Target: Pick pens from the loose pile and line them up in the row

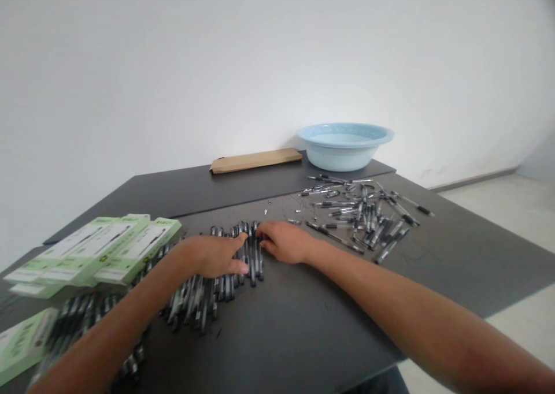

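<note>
Many black-and-clear pens (195, 301) lie side by side in a row on the dark table (295, 336). My left hand (223, 255) rests over the right part of this row, its thumb and a finger apart, with pens showing between and below them. At the row's right end, my right hand (284, 242) touches the upper ends of the last pens, its fingers curled; whether they grip a pen is hidden. A loose pile of pens and pen parts (373, 215) is scattered to the right of my right hand.
Green-and-white pen boxes (125, 246) are stacked at the left, with another box (26, 342) nearer. A light blue basin (342, 151) and a flat brown cardboard piece (255, 160) sit at the back by the wall. Small metal tips (266, 212) lie mid-table.
</note>
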Action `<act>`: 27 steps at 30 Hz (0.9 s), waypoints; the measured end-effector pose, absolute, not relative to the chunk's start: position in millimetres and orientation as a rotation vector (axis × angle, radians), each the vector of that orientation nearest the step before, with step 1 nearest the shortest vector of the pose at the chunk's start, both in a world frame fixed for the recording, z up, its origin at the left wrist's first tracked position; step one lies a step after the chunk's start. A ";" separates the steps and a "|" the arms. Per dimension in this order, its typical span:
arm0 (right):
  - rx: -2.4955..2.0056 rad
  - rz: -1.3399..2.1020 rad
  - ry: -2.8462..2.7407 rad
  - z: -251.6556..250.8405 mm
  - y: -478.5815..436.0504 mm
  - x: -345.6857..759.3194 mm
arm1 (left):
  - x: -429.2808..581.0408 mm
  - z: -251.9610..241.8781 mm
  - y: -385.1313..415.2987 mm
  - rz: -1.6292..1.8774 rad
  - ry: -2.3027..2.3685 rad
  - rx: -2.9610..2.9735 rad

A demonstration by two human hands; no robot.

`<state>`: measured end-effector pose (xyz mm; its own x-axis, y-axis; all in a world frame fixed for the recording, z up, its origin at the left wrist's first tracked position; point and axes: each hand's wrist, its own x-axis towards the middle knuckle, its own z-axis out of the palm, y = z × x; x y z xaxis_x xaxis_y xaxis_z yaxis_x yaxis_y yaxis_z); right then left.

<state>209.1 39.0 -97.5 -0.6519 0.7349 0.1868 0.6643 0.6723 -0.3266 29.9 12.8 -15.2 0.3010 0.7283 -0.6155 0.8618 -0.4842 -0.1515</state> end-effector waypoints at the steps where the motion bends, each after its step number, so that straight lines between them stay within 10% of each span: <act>1: -1.149 0.295 -2.577 -95.0 41.7 212.0 | 30.3 -14.4 11.9 -0.944 1.456 2.356; 11: -2.072 -0.095 -2.091 -88.0 116.8 313.8 | 36.0 -5.1 0.1 -0.952 1.416 2.346; 27: -2.182 -0.139 -2.118 -113.0 136.4 329.0 | 43.1 -3.0 -10.7 -0.980 1.377 2.366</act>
<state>329.0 136.4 -113.0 0.0301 0.9907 0.1326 0.9995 -0.0295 -0.0063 43.1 -10.7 -3.0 0.3334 0.6824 -0.6505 0.8384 -0.5302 -0.1266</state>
